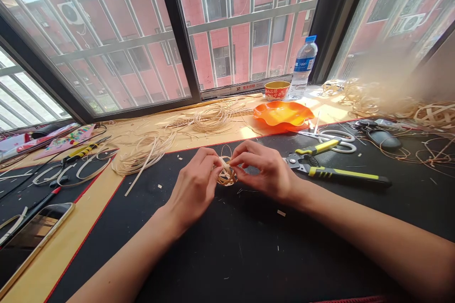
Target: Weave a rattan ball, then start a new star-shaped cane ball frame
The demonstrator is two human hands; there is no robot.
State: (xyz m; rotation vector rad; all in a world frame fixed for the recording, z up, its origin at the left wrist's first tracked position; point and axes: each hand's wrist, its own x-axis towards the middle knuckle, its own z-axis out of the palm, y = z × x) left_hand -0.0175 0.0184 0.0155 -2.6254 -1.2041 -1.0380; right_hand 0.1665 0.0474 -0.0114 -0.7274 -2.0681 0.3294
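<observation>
Probably mid-weave: pinching a small strip-woven ball (227,177) by fingertip in left hand (195,177) and right hand (263,168) alike, over the black mat (227,251); can't tell if touching. Likely calls next for feeding 1 end through a gap, without crushing.

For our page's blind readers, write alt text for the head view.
A left hand and right hand pinch a small, round woven piece above a black mat. Yellow-and-black pliers lie to the right; a water bottle stands by a window.
</observation>
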